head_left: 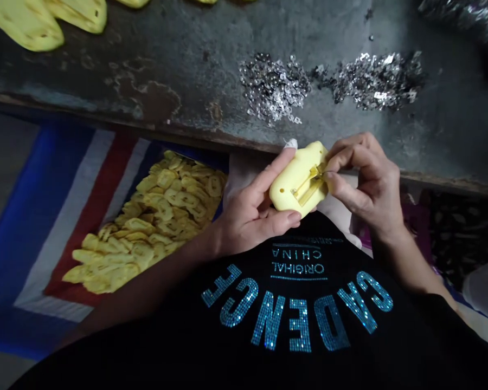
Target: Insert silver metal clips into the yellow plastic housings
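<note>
My left hand (pixel 257 208) is closed round a yellow plastic shell (pixel 283 181) with a long rectangular recess, like a battery compartment, facing up. White wrapping covers one fingertip of that hand. The fingers of my right hand (pixel 364 176) are pinched at the far right end of the recess. Between thumb and forefinger is a small thin piece, seemingly metal, too small to make out surely. Another small metal piece shows at the recess's left end. On the bench just beyond lie two piles of small shiny metal plates, a left pile (pixel 274 86) and a right pile (pixel 378 81).
The dark, worn metal bench (pixel 187 65) ends in an edge just beyond my hands. More yellow shells (pixel 28 24) lie at its far left. Below left, a striped blue, white and red bag (pixel 81 216) holds many yellow plastic parts (pixel 158 216). A clear plastic bag (pixel 467 13) lies at the top right.
</note>
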The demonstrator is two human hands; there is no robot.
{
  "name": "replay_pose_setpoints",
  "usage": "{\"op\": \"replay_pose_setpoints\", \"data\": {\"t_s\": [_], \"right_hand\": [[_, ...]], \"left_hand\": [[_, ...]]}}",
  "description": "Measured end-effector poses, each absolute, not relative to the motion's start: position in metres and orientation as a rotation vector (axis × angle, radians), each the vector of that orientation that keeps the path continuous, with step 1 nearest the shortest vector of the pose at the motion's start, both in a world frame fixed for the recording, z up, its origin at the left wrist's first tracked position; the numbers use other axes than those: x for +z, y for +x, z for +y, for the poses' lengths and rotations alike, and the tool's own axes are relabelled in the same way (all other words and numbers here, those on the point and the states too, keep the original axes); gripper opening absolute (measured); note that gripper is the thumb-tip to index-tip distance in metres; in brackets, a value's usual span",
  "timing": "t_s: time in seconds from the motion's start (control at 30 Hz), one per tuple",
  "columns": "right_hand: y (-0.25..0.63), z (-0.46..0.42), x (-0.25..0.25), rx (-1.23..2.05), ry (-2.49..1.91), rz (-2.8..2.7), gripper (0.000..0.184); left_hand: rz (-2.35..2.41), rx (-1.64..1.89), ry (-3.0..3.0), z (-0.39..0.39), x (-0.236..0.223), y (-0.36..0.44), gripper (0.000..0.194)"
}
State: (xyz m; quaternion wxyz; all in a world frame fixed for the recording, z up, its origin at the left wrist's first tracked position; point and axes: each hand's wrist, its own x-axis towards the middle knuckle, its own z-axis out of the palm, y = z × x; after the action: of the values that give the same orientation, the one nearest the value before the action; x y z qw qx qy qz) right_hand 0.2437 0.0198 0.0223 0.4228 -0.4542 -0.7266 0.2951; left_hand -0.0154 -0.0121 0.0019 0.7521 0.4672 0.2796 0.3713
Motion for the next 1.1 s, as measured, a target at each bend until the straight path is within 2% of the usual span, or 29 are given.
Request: {"op": "replay_pose_setpoints", "data": {"t_s": [0.17, 0.3, 0.57, 0.87, 1.1], "right_hand": [[0.251, 0.018, 0.022, 0.764, -1.134, -1.725, 0.023], [0.25, 0.018, 0.025, 0.753, -1.134, -1.745, 0.019], [0.241, 0.013, 0.033, 0.622, -1.233, -1.814, 0.015], [0.228, 0.003, 0.02, 0.443, -1.383, -1.793, 0.022], [0.223, 0.002, 0.013, 0.484, -1.287, -1.659, 0.014]], "left_hand": [[0.569, 0.795, 1.061, -0.015, -0.001, -0.009, 0.097], [0.58, 0.799, 1.099, -0.017, 0.0, -0.006, 0.096], [0.653, 0.825, 1.074, -0.021, 0.006, -0.005, 0.088], [0.677, 0.822, 1.004, -0.024, -0.001, -0.009, 0.094], [0.699, 0.803, 1.077, -0.026, -0.008, -0.013, 0.096]]}}
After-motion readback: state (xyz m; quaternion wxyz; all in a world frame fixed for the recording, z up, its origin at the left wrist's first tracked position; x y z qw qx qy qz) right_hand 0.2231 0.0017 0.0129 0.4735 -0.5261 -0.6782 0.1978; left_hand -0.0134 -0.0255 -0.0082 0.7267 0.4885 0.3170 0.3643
